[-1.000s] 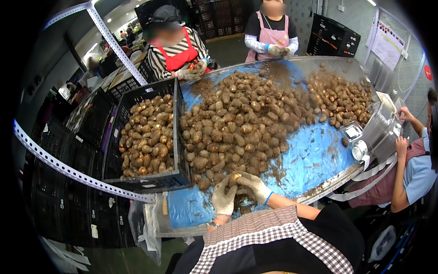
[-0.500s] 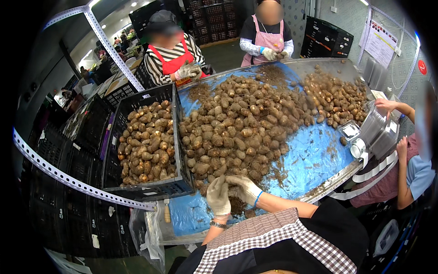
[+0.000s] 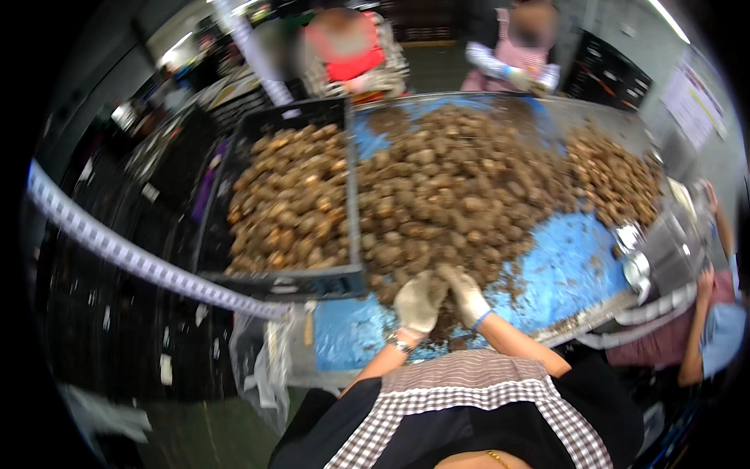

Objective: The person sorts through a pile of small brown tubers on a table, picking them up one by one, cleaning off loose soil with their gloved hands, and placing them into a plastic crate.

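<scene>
Both my hands wear pale work gloves and meet at the near edge of a big heap of small brown taro corms (image 3: 461, 187). My left hand (image 3: 420, 301) is closed, its fingers curled toward the right hand. My right hand (image 3: 466, 295) is also closed, fingertips pointing at the left one. Something brown shows between the gloves, but blur and the fingers hide what it is. Loose dark dirt and peelings (image 3: 448, 324) lie on the table below my hands.
Left of the heap stands a black crate (image 3: 355, 195) full of taro. A smaller taro pile (image 3: 613, 176) lies at the far right, near clear plastic boxes (image 3: 672, 242) and a white roll (image 3: 637, 270). Blue sheeting (image 3: 574, 250) covers the metal table. Several people stand around it.
The view has swung left and down, so the crate and table sit further right and blur. My hands stay close together at the heap's near edge.
</scene>
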